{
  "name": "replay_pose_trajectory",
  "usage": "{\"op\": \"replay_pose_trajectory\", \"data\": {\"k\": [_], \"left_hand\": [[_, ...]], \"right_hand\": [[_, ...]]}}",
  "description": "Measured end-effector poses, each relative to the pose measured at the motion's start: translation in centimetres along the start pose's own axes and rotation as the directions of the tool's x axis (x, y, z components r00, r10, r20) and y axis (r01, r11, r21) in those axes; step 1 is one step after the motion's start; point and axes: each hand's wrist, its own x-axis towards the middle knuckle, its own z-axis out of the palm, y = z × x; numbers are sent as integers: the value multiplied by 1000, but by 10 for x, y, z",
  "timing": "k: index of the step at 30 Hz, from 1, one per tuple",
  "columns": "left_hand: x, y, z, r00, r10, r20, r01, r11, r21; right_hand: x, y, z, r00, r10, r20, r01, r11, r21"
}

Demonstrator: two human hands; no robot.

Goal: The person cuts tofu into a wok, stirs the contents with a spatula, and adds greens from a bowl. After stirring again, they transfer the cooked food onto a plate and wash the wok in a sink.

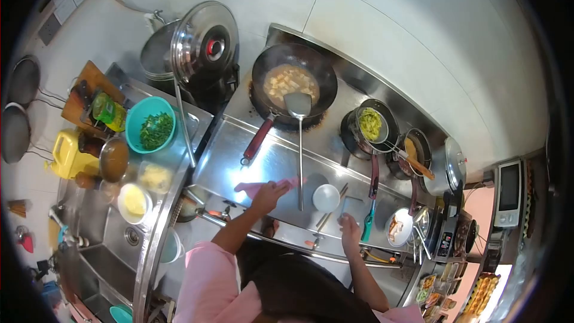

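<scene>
My left hand [269,196] is closed on a pink cloth [251,188], pressing it on the steel counter [224,161]. My right hand [351,234] hovers at the counter's front edge, fingers loosely apart, close to a small greyish rectangular item [353,206] whose kind I cannot make out. Between the hands are a white bowl [326,198] and a pair of chopsticks [332,206]. Ahead, a wok [326,63] holds pale cubes in brown liquid. A long-handled wok spatula [301,143] rests with its blade in the wok and its handle over the counter.
A strainer of green food [372,124] sits over a pot, beside a small pan [418,143]. At left are a teal bowl of chopped greens [143,116], a yellow jug [72,154] and a sink [110,263]. A large lid [206,42] leans against a pot.
</scene>
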Motion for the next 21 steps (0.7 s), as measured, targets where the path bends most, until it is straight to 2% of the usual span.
{"op": "replay_pose_trajectory", "data": {"k": [1, 3, 4, 6, 7, 9, 12, 15, 17, 19, 20, 21], "left_hand": [[-18, -2, -8, 1000, 9, -7, -9, 1000, 8], [-43, -14, -33, 991, -51, -121, 55, 998, 29], [-35, -8, -73, 904, -424, -47, 383, 855, -349], [-54, -39, -99, 755, -648, -99, 615, 753, -235], [-78, -79, -85, 826, -475, -304, 548, 803, 234], [-71, -99, -102, 753, -497, -431, 607, 778, 163], [-53, -100, -105, 754, -450, -478, 608, 754, 250], [-42, -60, -116, 760, -493, -423, 555, 831, 30], [-53, -19, -119, 732, -571, -372, 544, 818, -184], [-90, 6, -99, 794, -416, -442, 486, 872, 53], [-106, 36, -99, 687, -605, -402, 576, 791, -206], [-130, 55, -100, 607, -722, -332, 678, 689, -257]], "right_hand": [[-2, -5, 5, 1000, 4, 18, -4, 1000, 11], [9, -3, 19, 999, -33, 6, 32, 995, 99], [13, -5, 26, 999, -49, -1, 49, 989, 137], [16, -12, 35, 995, -98, -1, 97, 985, 146], [18, -18, 39, 991, -135, 9, 133, 984, 118], [16, -28, 47, 987, -157, 32, 153, 983, 105], [12, -37, 66, 985, -154, 81, 142, 981, 130], [11, -35, 86, 975, -174, 137, 151, 974, 167], [14, -25, 103, 970, -143, 198, 89, 961, 262], [16, -15, 118, 948, -148, 282, 54, 948, 315], [13, -14, 125, 936, -162, 312, 37, 928, 372], [10, -14, 129, 920, -134, 368, -30, 913, 407]]}}
